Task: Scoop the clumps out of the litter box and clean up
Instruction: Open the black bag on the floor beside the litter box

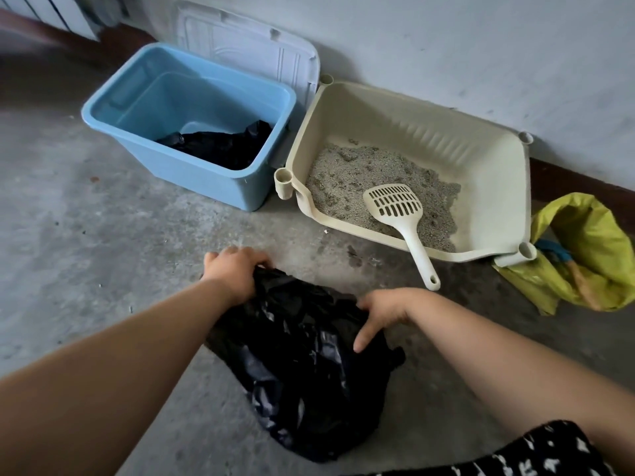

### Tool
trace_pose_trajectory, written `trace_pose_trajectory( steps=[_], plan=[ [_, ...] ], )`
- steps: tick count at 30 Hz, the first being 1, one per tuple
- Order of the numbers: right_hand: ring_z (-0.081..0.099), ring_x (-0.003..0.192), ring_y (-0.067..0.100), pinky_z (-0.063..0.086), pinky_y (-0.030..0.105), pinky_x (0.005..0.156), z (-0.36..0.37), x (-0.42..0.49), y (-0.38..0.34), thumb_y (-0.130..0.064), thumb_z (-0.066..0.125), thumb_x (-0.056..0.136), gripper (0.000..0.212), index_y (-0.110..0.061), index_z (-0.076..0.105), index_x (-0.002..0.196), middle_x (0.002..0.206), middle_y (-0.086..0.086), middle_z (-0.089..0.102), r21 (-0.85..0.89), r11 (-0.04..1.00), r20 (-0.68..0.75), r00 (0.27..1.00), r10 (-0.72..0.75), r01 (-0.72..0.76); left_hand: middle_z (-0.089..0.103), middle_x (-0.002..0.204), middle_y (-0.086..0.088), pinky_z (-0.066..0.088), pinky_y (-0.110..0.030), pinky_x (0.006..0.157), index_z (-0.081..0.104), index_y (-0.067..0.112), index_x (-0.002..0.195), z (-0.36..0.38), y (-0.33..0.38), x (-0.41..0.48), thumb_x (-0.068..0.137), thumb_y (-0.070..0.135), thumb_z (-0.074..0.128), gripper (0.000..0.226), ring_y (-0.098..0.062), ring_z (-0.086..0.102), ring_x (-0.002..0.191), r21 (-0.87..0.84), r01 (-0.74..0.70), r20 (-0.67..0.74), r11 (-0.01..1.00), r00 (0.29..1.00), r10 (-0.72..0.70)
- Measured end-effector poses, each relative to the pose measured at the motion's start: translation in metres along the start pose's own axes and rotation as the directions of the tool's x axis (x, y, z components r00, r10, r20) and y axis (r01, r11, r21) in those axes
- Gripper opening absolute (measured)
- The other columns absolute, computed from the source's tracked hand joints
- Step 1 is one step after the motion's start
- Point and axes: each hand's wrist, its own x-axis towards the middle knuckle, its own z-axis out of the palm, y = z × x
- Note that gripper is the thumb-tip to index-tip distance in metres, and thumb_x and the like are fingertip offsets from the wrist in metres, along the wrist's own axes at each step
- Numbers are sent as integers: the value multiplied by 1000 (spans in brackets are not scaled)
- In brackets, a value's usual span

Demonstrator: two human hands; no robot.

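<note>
My left hand (233,271) and right hand (386,309) gripped a crumpled black plastic bag (302,369), lower centre; a cream plastic litter box (481,159) sat upper right.

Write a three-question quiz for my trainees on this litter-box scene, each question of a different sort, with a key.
1. True or false: the scoop lies in the litter box with its handle sticking out over the front rim.
2. What do the left hand and the right hand both hold? A) the scoop B) the black bag C) the litter box
3. In a few words: what leans against the wall behind the blue bin?

Key: 1 true; 2 B; 3 the white lid.
</note>
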Motion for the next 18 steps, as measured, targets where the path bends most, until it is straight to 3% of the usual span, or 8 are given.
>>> trace_pose_trajectory(
  steps=[4,6,8,9,11,13,15,18],
  plan=[
    [65,71,16,53,27,69,0,-4,2,-2,78,71,20,-16,66,79,74,-1,69,468,874,-220,975,-30,132,55,124,0,38,-42,103,52,37,117,9,-11,-5,64,54,73,60,-27,53,117,9,272,263,962,928,-265],
    [54,67,14,43,26,67,4,2,-1,-4,71,75,20,-16,56,72,68,0,57,306,934,-524,852,3,185,61,118,-3,46,-39,99,57,33,117,10,-8,-5,54,50,84,70,-26,61,106,-269,372,414,888,878,-243],
    [51,71,15,38,29,68,3,7,0,-18,72,76,22,-18,50,77,74,0,55,177,970,-757,653,26,166,70,106,-8,50,-37,96,66,20,112,7,-2,-8,64,29,86,53,-26,67,96,-564,456,452,688,868,-205],
    [54,78,15,41,29,71,0,4,-1,-32,78,71,32,-19,52,84,82,-2,58,234,957,-737,673,58,174,71,100,-11,51,-38,95,68,14,110,8,0,-8,71,21,82,41,-27,68,91,-664,477,434,576,873,-222],
    [62,95,15,47,29,85,-1,-4,-6,-52,85,53,62,-24,60,103,101,-2,66,363,930,-428,896,118,51,69,86,-12,52,-37,89,66,7,107,5,4,-7,87,11,65,20,-27,66,78,-787,473,385,395,878,-285],
    [64,101,17,48,25,87,7,-6,-11,-47,87,55,67,-20,65,112,108,0,69,128,974,-187,960,208,-186,64,85,-14,47,-36,81,59,4,112,3,9,-6,97,7,45,21,-24,58,72,-831,469,371,299,868,-329],
    [63,105,21,50,26,86,17,-1,-6,-32,82,63,51,-16,66,110,112,3,68,-147,927,-367,889,274,-346,63,109,-23,46,-37,80,54,-3,123,4,4,-1,100,9,38,31,-27,57,83,-833,464,340,300,859,-383],
    [65,95,27,51,28,78,14,2,1,-12,60,75,26,-23,66,98,100,8,68,173,942,-675,662,327,-289,54,132,-24,48,-36,76,49,-5,131,1,-9,2,99,9,39,36,-34,60,108,-822,478,284,311,816,-503]
  ],
)
